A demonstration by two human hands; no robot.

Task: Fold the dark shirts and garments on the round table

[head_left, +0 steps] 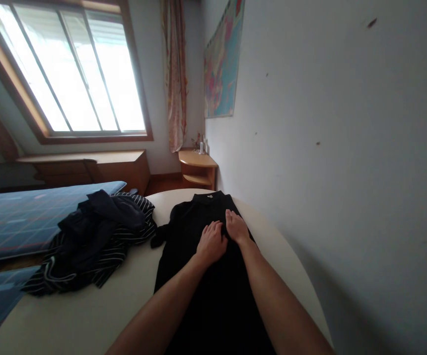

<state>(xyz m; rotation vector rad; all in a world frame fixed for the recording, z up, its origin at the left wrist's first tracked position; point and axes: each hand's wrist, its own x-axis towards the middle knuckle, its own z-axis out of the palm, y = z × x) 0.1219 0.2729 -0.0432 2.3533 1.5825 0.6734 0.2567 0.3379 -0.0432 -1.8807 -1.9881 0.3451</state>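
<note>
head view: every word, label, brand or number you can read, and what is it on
No text can be read for certain.
Wall map: any lettering is too small and blurred to read.
Pale mark at the collar of the black collared shirt: possibly a label, too small to read.
Small items on the wooden corner shelf: too small to tell whether they carry text.

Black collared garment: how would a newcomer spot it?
Find the pale, curved table beside the white wall. On it lies the black collared garment, under the left hand and right hand. Unlike the rumpled, partly striped pile to its left, it is plain and spread out.
</note>
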